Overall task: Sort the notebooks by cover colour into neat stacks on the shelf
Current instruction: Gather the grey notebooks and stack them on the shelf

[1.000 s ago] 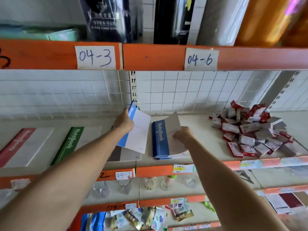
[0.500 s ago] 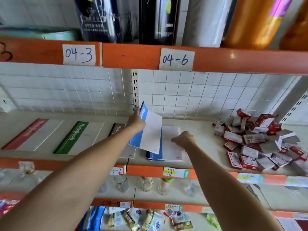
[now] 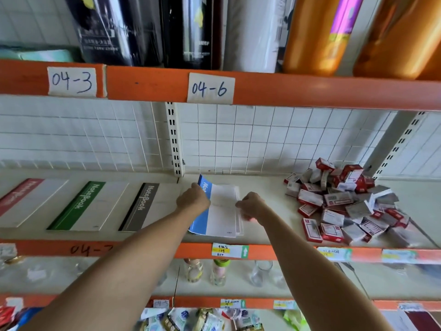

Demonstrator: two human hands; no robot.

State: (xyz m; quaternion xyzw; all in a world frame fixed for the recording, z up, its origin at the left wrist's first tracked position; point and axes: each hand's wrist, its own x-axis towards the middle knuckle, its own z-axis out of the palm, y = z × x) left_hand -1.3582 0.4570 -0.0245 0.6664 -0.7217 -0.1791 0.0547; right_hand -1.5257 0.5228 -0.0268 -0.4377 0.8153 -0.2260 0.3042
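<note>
Four notebook stacks lie in a row on the cream shelf (image 3: 265,235): a red-spined stack (image 3: 26,201) at far left, a green-spined stack (image 3: 88,206), a grey-spined stack (image 3: 145,206), and a blue-spined stack (image 3: 220,211) in the middle. My left hand (image 3: 193,199) grips the blue stack's left edge near the spine. At the stack's right edge, my right hand (image 3: 250,205) has its fingers curled against the pages. The top blue notebook lies flat on the stack.
A loose heap of small red-and-white boxes (image 3: 343,201) fills the shelf's right part. An orange shelf rail (image 3: 286,91) with labels 04-3 and 04-6 runs overhead. A white wire grid backs the shelf. Glass bottles stand on the shelf below.
The blue notebook that my left hand held tilted up has come down flat onto the blue stack. My right hand shifted to the stack's right edge. The camera tilted slightly up.
</note>
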